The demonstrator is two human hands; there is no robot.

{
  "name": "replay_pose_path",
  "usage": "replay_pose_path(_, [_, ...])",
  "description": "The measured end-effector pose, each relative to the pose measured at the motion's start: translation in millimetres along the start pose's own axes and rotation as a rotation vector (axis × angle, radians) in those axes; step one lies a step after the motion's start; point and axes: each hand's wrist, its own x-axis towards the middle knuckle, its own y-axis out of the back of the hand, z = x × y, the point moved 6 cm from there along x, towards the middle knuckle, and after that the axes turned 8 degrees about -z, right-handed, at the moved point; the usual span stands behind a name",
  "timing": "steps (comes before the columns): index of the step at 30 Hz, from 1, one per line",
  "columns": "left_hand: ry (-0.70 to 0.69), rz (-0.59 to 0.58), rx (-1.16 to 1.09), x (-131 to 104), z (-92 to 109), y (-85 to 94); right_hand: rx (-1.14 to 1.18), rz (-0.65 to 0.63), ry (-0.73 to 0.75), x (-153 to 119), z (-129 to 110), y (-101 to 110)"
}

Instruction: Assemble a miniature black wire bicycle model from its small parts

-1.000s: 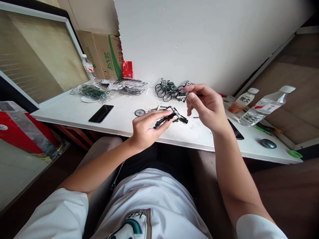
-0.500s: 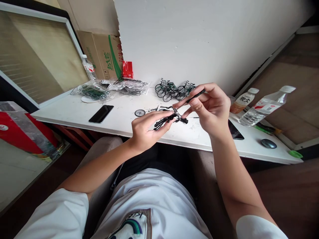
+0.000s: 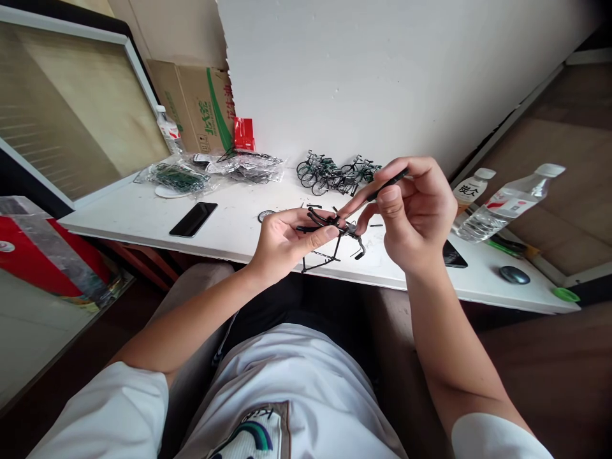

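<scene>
Between thumb and fingers, my left hand pinches a black model bicycle frame with its handlebar toward the right. The frame's triangle hangs below my thumb, over the table edge. My right hand grips a thin screwdriver by its black handle, its shaft slanting down-left to the frame near the handlebar. Exact contact at the tip is too small to tell. One right fingertip is close to the handlebar. A small loose wheel lies on the table, partly behind my left hand.
Several finished-looking model bicycles stand by the wall. Plastic bags of parts and a phone are at left. A water bottle, a drink bottle, a dark tablet-like device and a mouse are at right.
The bicycle frame has turned in my left hand, so its triangle now hangs below and the handlebar points right. My right hand has shifted slightly right with the screwdriver.
</scene>
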Motion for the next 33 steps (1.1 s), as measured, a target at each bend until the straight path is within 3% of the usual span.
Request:
replay_pose_path(8, [0.066,0.0,-0.078,0.8,-3.9,-0.6,-0.049,-0.097,-0.059,-2.2,-1.2,0.2])
replay_pose_path(24, [0.045,-0.022,-0.098,2.2,-6.3,2.5,-0.088,-0.092,-0.019,-1.4,-6.9,-4.2])
replay_pose_path(33, [0.293,-0.034,-0.232,0.7,-17.7,-1.0,-0.062,-0.139,-0.168,0.8,-0.5,-2.2])
